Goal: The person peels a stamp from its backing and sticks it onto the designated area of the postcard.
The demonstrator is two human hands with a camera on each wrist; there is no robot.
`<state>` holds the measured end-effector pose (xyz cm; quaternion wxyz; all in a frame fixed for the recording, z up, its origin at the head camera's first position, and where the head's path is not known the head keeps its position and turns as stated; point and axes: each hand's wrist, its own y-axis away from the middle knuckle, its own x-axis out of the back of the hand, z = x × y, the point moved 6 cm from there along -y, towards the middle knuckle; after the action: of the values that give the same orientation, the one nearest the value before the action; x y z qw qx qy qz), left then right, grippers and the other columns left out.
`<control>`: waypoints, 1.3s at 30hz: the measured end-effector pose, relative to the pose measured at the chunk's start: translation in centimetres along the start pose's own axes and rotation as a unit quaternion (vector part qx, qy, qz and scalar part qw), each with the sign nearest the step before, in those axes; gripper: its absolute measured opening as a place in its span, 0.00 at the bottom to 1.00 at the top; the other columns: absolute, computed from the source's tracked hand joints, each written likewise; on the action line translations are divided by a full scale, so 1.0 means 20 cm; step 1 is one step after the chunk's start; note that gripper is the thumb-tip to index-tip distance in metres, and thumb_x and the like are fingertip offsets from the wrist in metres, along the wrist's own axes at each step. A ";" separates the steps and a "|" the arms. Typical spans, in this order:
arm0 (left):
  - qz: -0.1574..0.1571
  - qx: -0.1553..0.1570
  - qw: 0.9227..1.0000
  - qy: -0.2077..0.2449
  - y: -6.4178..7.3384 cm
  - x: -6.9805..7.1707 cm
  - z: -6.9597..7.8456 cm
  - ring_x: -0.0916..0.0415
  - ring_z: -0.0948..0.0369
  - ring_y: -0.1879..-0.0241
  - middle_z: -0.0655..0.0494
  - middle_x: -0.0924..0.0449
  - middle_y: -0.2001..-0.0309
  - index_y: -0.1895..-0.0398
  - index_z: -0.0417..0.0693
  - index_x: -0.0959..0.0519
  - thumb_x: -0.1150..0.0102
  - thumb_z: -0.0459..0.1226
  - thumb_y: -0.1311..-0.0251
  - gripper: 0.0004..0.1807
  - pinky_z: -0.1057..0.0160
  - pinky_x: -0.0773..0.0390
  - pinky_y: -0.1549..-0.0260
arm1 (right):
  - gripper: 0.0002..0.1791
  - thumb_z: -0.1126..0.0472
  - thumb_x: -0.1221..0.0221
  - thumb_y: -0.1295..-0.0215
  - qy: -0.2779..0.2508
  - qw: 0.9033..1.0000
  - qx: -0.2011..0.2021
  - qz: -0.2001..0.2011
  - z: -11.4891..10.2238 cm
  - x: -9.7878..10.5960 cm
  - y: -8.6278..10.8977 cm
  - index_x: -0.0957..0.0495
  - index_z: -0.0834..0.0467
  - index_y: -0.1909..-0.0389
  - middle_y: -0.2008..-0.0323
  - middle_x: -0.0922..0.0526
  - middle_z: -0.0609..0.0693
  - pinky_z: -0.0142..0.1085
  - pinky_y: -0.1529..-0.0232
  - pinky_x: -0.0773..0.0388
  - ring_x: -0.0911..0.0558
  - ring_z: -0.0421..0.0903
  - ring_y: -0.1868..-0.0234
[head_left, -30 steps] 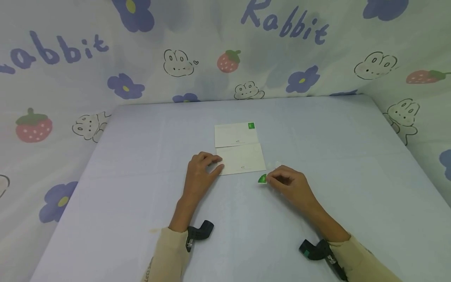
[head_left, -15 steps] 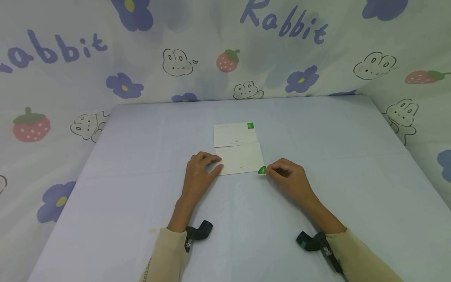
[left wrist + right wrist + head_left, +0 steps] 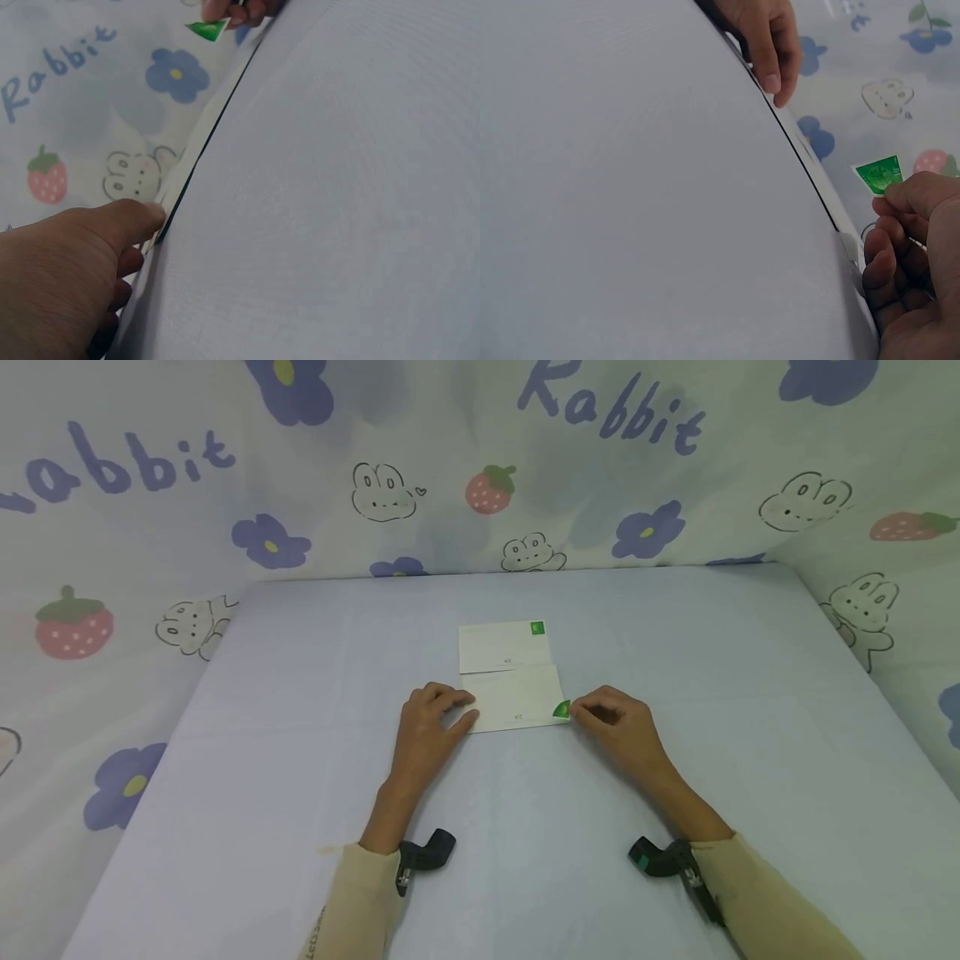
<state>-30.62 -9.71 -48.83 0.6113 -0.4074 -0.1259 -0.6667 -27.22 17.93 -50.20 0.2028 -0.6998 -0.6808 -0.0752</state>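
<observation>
My right hand [image 3: 618,720] pinches a small green stamp [image 3: 562,709] by its right side, thumb and fingertips covering part of it. In the head view the stamp overlaps the lower right corner of the near cream envelope [image 3: 512,693]; the right wrist view shows the stamp [image 3: 881,174] tilted and raised off the paper. My left hand [image 3: 431,731] rests its thumb and fingertips on that envelope's left edge. Behind lies a second envelope [image 3: 495,645], its near edge meeting the first, with a green stamp [image 3: 537,627] in its upper right corner.
Both envelopes lie on a white-covered table [image 3: 300,677]. A patterned cloth [image 3: 442,435] with rabbits, strawberries and flowers hangs behind it and along the sides. Each wrist carries a black camera mount, one on the left [image 3: 427,852] and one on the right [image 3: 667,860].
My right hand has moved away from me with the stamp, from below the near envelope's edge to over its lower right corner. My left hand has stayed in place.
</observation>
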 end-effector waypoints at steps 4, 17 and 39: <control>-0.001 -0.002 1.000 0.000 0.00 -0.01 0.00 0.29 0.54 0.58 0.53 0.21 0.56 0.57 0.47 0.13 0.28 0.37 0.42 0.10 0.55 0.31 0.54 | 0.05 0.59 0.33 0.34 0.003 1.000 0.003 0.005 0.00 0.00 -0.02 0.13 0.56 0.62 0.62 0.15 0.47 0.27 0.56 0.22 0.19 0.42 0.58; 0.001 -0.007 1.000 0.003 0.00 0.00 0.01 0.29 0.54 0.58 0.53 0.21 0.57 0.57 0.47 0.13 0.27 0.36 0.42 0.10 0.55 0.31 0.55 | 0.06 0.67 0.37 0.33 0.041 0.999 0.004 0.007 -0.20 0.02 -0.05 0.14 0.66 0.61 0.62 0.15 0.56 0.25 0.58 0.24 0.19 0.42 0.60; 0.001 -0.010 1.000 0.004 0.01 0.00 0.00 0.30 0.53 0.58 0.53 0.22 0.57 0.57 0.47 0.14 0.27 0.36 0.42 0.10 0.55 0.31 0.56 | 0.07 0.56 0.34 0.33 0.037 0.999 0.015 0.006 0.02 0.00 -0.16 0.13 0.55 0.61 0.62 0.16 0.45 0.29 0.55 0.23 0.19 0.41 0.58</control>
<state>-30.50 -9.69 -48.89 0.6083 -0.4111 -0.1161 -0.6689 -30.54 18.08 -50.04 0.2388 -0.6974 -0.6697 -0.0901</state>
